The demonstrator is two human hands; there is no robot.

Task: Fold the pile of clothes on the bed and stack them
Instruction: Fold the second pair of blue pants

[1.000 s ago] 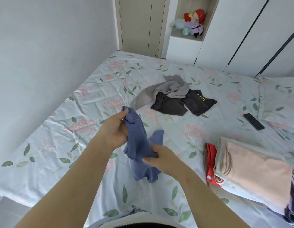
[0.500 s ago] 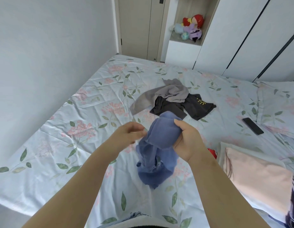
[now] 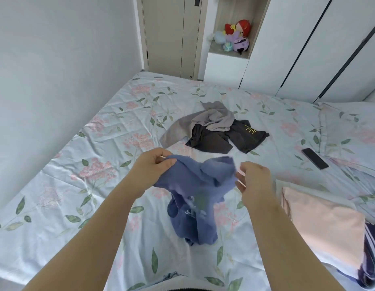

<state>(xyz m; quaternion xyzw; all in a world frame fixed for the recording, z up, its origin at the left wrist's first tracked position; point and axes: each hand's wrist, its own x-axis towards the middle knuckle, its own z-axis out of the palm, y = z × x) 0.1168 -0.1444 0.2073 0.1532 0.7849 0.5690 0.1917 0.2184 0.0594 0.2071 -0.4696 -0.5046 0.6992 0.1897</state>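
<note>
Garment (image 3: 195, 185) between left hand (image 3: 155, 165) and right hand (image 3: 255, 179)

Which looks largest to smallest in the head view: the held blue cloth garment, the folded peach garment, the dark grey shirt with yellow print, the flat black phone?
Unranked, alike, both near the camera: folded peach garment, blue cloth garment.
Then dark grey shirt, lying farther off.
Smallest: flat black phone.

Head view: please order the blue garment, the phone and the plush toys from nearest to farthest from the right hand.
1. Blue garment, just left of the right hand.
2. Phone, on the bed, farther right.
3. Plush toys, in the niche beyond the bed.
</note>
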